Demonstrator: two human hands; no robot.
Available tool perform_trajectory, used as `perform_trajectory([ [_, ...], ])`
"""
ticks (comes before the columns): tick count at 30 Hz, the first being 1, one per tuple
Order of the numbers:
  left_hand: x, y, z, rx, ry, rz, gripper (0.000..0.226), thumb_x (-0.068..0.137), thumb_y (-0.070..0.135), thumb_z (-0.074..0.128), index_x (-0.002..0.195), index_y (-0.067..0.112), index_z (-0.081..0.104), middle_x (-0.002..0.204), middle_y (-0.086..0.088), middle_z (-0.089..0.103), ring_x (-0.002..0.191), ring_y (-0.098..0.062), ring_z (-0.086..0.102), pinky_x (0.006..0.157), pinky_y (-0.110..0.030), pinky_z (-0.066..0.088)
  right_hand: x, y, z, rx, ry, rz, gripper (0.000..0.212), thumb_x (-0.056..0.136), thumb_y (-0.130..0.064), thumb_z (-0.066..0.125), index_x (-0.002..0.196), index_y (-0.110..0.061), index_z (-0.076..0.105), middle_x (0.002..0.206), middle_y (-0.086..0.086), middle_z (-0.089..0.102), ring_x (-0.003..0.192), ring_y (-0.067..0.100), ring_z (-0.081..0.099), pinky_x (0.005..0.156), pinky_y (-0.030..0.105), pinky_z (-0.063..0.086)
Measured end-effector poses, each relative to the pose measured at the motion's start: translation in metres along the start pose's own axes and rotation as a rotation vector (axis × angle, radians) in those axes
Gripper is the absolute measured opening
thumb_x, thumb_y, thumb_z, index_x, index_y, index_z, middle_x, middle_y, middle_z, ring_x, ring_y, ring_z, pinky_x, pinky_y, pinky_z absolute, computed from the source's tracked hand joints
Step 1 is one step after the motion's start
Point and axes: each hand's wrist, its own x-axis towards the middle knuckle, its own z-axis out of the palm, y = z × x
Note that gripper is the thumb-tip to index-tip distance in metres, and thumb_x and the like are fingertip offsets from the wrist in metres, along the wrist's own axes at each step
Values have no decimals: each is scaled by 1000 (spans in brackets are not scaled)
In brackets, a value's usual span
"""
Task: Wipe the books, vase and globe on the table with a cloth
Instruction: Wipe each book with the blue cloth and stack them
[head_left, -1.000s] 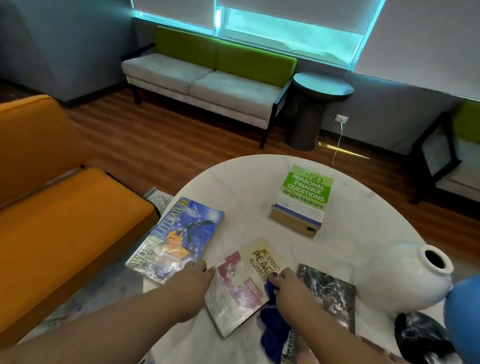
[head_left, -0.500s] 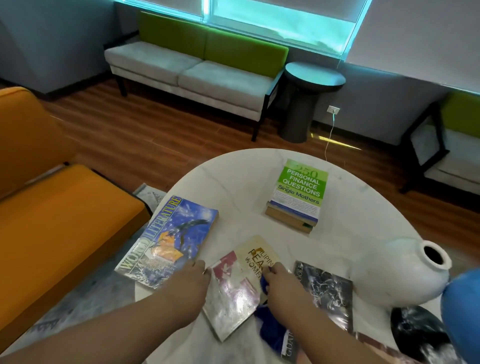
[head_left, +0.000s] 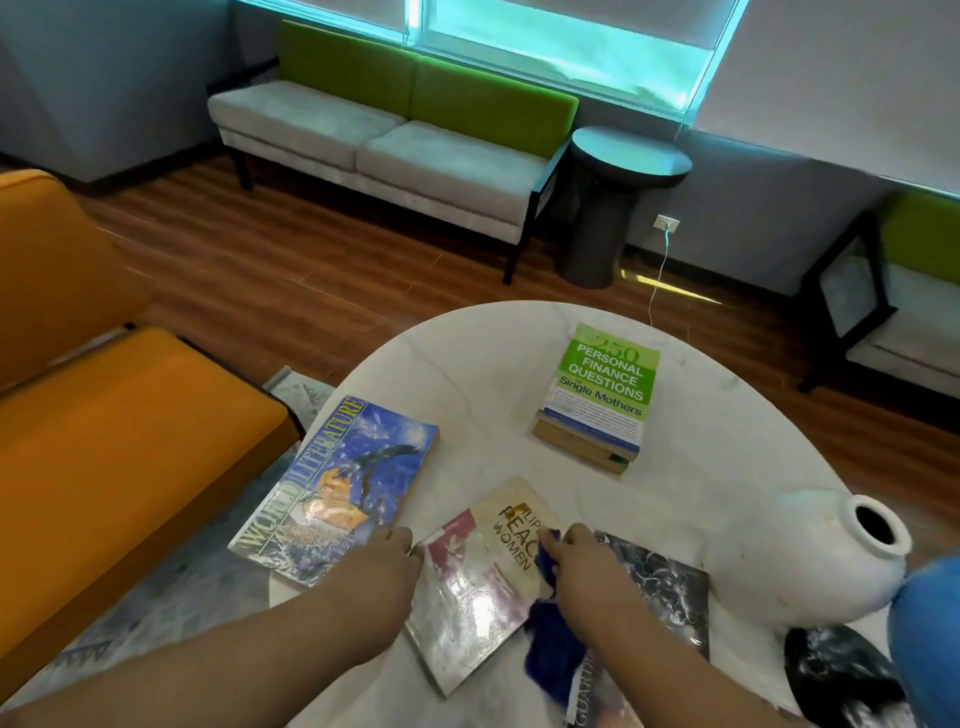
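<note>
- Round white marble table (head_left: 519, 338) in a lounge: wooden floor, orange sofa (head_left: 119, 415) to the left, grey-and-green bench (head_left: 384, 135) under the window.
- Head view, the books: World Literature book (head_left: 337, 483) flat at the left rim; Peace Women book (head_left: 478, 587) flat in the middle near the front; dark marbled book (head_left: 660, 587) just beside it on the right; green finance book (head_left: 602, 384) on top of a small stack further back, well apart from the rest.
- Head view, the other pieces: white vase (head_left: 810, 561) at the right, seemingly tipped with its mouth up and to the right; only a blue sliver of the globe (head_left: 930, 623) at the frame edge.
- Left hand (head_left: 379, 571): fingertips down at the left edge of the Peace Women book, pressing rather than wrapping as far as can be seen, apparently to steady it.
- Right hand (head_left: 582, 566): fingers bunched round the blue cloth (head_left: 553, 660), set on the right edge of the same cover, with the loose tail draped off toward the dark marbled book.
- Step in hand, judged: wiping the glossy Peace Women cover; vase and globe yet to be reached.
- Next move, likely: sweeping the cloth leftward across the cover toward the bracing hand, with light, even pressure so the thin book stays put.
</note>
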Motion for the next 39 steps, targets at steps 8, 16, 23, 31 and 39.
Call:
perform_trajectory([
  [8,0,0,-1,-39,8,-6,51,97,21,44,145,10,31,138,-10,35,127,-28,35,101,-37,40,2,0,1,-5,-22,-39,65,93,-9,48,151,-26,25,122,4,39,91,20,51,78,29,43],
  [16,-1,-1,-2,-50,16,7,50,98,27,44,143,12,33,134,-10,38,124,-27,36,100,-36,38,1,-8,1,-7,-66,-106,63,91,-7,49,148,-29,31,122,6,42,104,26,55,86,32,47],
  [23,-2,-4,1,-84,12,2,50,97,27,45,143,12,35,132,-9,39,124,-27,35,100,-38,41,-3,-14,3,21,-52,-143,62,92,-8,46,149,-27,30,120,4,41,104,24,53,88,32,46],
  [31,-4,-3,-5,-110,24,0,47,98,27,44,142,13,36,131,-7,39,121,-26,37,93,-36,42,3,-18,-1,9,-39,-162,57,95,-11,44,148,-27,30,125,5,41,100,20,51,81,27,42],
  [39,-7,-1,-10,-115,18,0,50,99,27,44,145,13,32,136,-8,36,126,-26,34,95,-36,41,9,-23,-4,-24,-38,-139,60,94,-10,46,149,-24,29,128,8,41,106,28,52,81,33,44],
])
